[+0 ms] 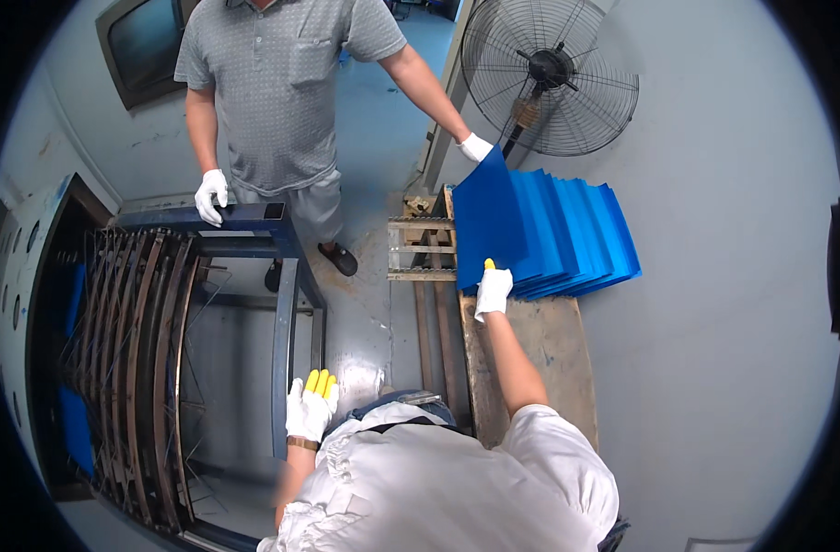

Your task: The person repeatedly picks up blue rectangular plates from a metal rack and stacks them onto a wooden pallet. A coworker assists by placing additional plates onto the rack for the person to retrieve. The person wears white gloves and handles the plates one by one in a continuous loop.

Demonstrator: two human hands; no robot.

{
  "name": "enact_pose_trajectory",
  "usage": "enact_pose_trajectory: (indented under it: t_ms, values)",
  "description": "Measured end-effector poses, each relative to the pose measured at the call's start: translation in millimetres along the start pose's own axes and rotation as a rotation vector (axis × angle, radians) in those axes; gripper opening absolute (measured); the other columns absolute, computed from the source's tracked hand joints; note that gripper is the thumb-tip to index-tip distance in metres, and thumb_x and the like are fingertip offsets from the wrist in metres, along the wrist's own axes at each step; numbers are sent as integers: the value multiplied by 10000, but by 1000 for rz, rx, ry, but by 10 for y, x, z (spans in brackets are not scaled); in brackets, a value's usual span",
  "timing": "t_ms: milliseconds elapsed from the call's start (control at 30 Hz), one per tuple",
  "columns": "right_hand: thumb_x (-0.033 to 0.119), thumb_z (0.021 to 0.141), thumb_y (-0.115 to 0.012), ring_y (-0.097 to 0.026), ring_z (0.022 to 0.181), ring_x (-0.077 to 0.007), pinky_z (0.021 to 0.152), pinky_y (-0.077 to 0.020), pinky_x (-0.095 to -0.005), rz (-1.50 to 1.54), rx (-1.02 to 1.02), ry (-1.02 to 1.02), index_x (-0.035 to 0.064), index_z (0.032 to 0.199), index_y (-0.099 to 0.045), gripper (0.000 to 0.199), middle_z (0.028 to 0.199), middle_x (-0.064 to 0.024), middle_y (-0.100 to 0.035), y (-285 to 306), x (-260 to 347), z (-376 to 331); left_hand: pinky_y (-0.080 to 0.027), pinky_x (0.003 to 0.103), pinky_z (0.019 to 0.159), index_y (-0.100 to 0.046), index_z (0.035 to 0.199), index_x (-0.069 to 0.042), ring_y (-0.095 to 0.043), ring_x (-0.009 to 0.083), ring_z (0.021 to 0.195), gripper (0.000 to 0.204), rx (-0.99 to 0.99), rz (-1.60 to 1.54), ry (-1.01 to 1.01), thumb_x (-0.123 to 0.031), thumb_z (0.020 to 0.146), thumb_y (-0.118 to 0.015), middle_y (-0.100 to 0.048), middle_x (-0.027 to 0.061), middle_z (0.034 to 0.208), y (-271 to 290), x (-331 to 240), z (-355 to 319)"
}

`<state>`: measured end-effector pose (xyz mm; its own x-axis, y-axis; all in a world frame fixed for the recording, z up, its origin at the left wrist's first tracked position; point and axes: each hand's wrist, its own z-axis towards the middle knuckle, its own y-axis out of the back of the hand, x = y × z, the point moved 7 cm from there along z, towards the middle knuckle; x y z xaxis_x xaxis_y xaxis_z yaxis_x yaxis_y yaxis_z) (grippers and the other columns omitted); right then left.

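A dark blue sheet (489,216) lies raised at the left end of a fanned stack of blue sheets (581,225). My right hand (494,290), in a white glove with yellow fingertips, pinches the sheet's near edge, its thumb on top and the other fingers hidden beneath. The far corner of the same sheet is held up by a co-worker's gloved hand (476,147). My left hand (311,407), gloved the same way, hangs open beside the blue metal frame, its fingers stretched forward and nothing in it.
The stack rests on a worn bench (540,345). To my left stands a rack of brown metal shelves (139,359) beside the blue frame (287,340). Across from me, the co-worker (273,87) rests another gloved hand on that frame. A large fan (551,69) stands behind the stack.
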<state>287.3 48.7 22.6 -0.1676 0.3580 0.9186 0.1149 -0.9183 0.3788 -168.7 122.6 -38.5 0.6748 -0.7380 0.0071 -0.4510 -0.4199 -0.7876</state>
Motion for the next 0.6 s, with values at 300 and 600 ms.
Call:
enact_pose_trajectory:
  t_ms: [300, 600]
  values:
    - [93, 779, -418, -495, 511, -207, 460, -393, -321, -185, -16, 71, -29, 770, -515, 156, 609, -126, -545, -132, -109, 53, -401, 415, 835, -412, 1119, -50, -441, 268, 1027, 402, -27, 45, -54, -347, 848, -416, -447, 118, 1134, 47, -24, -90]
    - [119, 783, -443, -538, 536, -239, 477, -406, -327, -191, 39, -70, -8, 743, -532, 161, 627, -144, -567, -128, -634, 281, -413, 413, 824, -398, 1136, -55, -446, 269, 1022, 413, -44, 60, -28, -347, 845, -421, -436, 111, 1154, 144, 5, -132]
